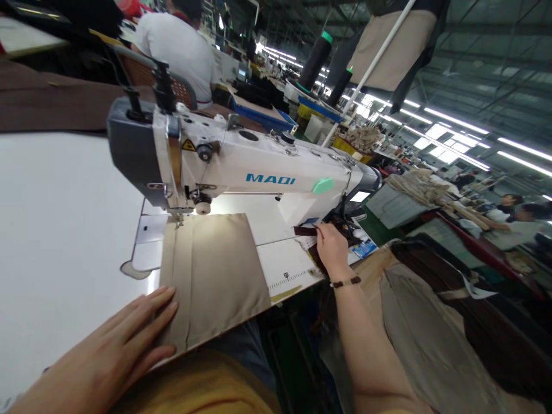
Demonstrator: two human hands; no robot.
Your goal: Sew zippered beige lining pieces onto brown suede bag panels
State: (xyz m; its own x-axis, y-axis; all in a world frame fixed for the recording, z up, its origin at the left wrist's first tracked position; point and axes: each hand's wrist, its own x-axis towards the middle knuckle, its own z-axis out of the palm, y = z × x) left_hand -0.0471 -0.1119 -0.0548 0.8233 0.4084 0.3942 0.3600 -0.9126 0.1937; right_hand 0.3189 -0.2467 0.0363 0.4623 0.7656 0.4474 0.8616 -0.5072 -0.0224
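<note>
A beige fabric panel with a stitched fold along its left side lies on the white sewing table. Its far edge is under the needle and presser foot of the sewing machine. My left hand lies flat on the panel's near left corner, fingers stretched out. Over at the table's right end, my right hand has its thumb and fingers pinched together beside a dark maroon strip. What sits between those fingertips is too small to make out.
Brown and grey fabric pieces are stacked to my right. Papers and dark items lie under the machine's right end. Thread cones stand behind it. A person in a white shirt sits beyond the table; a pale pole rises at the back.
</note>
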